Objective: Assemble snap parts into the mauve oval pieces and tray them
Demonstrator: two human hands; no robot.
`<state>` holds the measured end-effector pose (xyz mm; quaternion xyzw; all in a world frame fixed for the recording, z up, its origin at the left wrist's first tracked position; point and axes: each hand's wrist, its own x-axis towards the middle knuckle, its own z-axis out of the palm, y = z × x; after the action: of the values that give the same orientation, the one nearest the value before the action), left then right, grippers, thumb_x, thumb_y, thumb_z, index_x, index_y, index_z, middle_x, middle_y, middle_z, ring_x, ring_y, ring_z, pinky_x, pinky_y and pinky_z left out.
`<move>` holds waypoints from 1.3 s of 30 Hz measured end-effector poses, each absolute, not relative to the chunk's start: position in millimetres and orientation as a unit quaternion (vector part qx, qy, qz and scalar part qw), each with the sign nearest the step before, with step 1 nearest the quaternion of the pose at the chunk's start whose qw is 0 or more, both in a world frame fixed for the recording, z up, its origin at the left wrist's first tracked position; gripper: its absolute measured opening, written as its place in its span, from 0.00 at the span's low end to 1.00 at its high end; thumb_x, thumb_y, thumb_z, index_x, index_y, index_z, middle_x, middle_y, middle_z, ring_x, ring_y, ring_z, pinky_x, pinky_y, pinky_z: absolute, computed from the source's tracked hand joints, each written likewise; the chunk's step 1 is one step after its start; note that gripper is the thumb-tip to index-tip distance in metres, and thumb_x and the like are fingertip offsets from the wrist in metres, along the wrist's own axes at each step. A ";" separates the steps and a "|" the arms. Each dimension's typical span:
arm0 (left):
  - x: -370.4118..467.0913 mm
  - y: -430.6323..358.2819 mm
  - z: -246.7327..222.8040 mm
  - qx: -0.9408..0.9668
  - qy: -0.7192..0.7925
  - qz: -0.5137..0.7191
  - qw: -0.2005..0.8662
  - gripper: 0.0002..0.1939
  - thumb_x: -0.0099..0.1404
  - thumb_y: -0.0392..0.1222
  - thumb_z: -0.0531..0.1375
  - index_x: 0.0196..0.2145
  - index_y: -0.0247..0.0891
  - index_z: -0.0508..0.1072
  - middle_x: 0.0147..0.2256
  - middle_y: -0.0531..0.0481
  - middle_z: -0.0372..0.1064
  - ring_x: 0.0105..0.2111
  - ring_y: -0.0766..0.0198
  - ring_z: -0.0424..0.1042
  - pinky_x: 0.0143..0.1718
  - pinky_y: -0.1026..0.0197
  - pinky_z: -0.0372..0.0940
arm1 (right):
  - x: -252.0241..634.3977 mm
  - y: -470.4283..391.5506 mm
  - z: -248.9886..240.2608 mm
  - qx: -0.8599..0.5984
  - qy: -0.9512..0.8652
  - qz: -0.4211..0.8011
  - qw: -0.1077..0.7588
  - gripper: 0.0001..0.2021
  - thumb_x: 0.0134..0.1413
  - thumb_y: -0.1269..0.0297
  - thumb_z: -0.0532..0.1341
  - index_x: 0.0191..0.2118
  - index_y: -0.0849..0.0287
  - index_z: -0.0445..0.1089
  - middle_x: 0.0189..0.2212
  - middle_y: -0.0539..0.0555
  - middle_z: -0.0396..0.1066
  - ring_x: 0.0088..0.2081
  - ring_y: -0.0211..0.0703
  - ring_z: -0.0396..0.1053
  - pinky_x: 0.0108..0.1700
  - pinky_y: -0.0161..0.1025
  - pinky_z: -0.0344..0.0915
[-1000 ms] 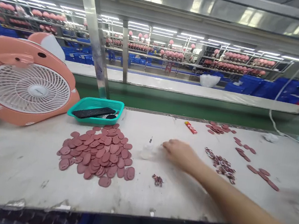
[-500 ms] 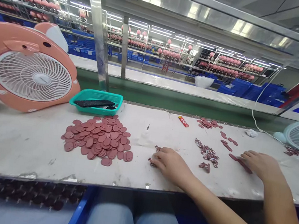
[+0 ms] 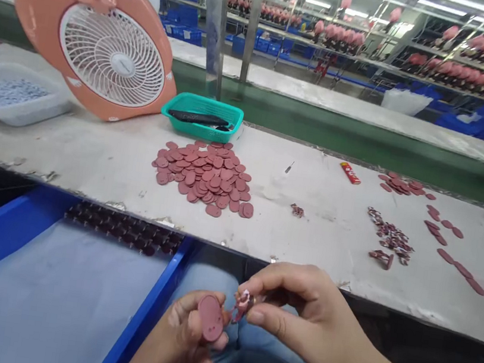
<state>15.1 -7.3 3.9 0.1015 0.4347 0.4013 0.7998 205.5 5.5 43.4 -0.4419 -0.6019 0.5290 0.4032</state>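
My left hand [image 3: 184, 335], low in the view above my lap, holds a flat reddish oval disc [image 3: 210, 319] with small holes near one end. Close beside it, my right hand [image 3: 304, 316] pinches a small shiny reddish piece [image 3: 243, 303] between thumb and fingers. Several more discs form a big pile [image 3: 207, 173] on the white table [image 3: 104, 168]. A small cluster of little parts [image 3: 296, 211] lies right of that pile, and a larger cluster [image 3: 391, 235] lies farther right. Loose ovals [image 3: 461, 268] are strewn near the right end.
Behind the pile sits a green basket [image 3: 201, 131] with a black item inside. An orange fan [image 3: 95, 35] stands at the left beside a white tray [image 3: 18, 108]. A blue bin [image 3: 142, 312] with rows of dark parts is at lower left. A red packet [image 3: 350, 173] lies on the table.
The view has turned to the right and down. My right hand has left the small parts on the table and now holds one above my lap. My left hand has risen into view with a disc.
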 end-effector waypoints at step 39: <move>9.2 -3.5 9.5 0.058 0.429 0.380 0.817 0.18 0.41 0.51 0.78 0.27 0.38 0.83 0.22 0.56 0.73 0.22 0.73 0.72 0.19 0.74 0.66 | 192.9 21.4 41.9 -0.418 -0.728 0.430 0.331 0.03 0.58 0.72 0.67 0.36 0.59 0.78 0.30 0.48 0.80 0.30 0.32 0.76 0.35 0.26 0.70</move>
<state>9.2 -3.5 9.5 0.0581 0.4294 0.3796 0.8174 192.9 21.4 41.9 -0.4183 -0.7285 0.4298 0.3311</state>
